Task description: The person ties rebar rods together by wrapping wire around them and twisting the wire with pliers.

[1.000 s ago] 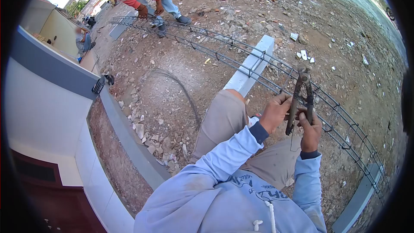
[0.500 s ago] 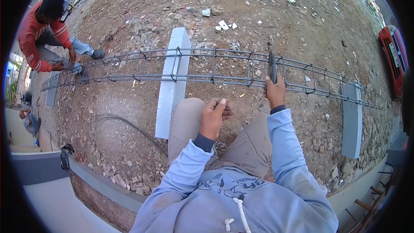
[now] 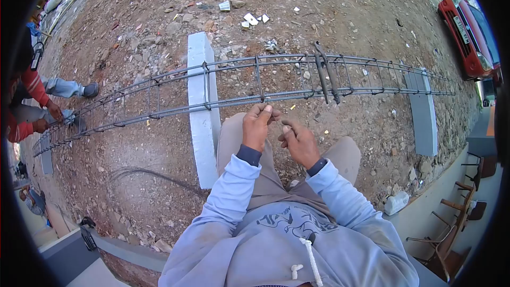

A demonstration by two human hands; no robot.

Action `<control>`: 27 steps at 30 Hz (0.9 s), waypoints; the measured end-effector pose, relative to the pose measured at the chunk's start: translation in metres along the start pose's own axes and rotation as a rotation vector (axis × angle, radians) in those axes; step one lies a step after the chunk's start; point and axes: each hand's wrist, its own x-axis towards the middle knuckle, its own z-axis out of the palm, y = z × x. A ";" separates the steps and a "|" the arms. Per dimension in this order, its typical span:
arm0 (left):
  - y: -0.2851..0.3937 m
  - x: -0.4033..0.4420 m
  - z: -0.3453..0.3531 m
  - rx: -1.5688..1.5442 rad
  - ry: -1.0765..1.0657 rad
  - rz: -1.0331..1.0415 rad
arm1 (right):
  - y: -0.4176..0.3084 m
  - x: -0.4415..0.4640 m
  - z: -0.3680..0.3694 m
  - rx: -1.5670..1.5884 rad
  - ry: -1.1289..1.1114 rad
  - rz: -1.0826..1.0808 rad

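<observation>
My left hand (image 3: pixel 258 127) is closed in a pinch on a thin tie wire, just in front of the rebar cage (image 3: pixel 234 104). Close by on its right, my right hand (image 3: pixel 299 142) also pinches, fingertips at the same wire, which barely shows between the hands. Beyond my right hand, a pair of pincers (image 3: pixel 322 77) rests across the cage's bars, handles toward me, with no hand on it. The long cage of bars and square stirrups lies over a pale block (image 3: pixel 202 127) beside my left knee and a grey block (image 3: pixel 426 127) at the right.
A co-worker's hands (image 3: pixel 48 118) are at the cage's left end. Loose dark wire (image 3: pixel 154 176) lies on the rubble-strewn ground (image 3: pixel 133 149). A red car (image 3: pixel 463 37) stands at the far right; wooden chairs (image 3: pixel 451 223) and a white jug (image 3: pixel 397 202) are at the lower right.
My right hand has let go of the pincers, leaving them on the cage, and has come back beside my left hand at the wire. The view has shifted to the right.
</observation>
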 end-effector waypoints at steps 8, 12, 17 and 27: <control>-0.008 0.027 -0.018 0.144 -0.036 0.015 | -0.009 0.003 0.024 0.408 0.021 0.358; -0.010 0.041 -0.038 0.615 0.174 0.255 | 0.020 0.016 0.032 0.428 0.133 0.531; 0.036 0.041 -0.052 0.826 0.182 0.409 | 0.034 0.038 0.048 0.575 0.215 0.516; 0.056 0.092 -0.012 1.316 0.074 0.236 | 0.058 0.088 0.064 0.818 0.071 0.445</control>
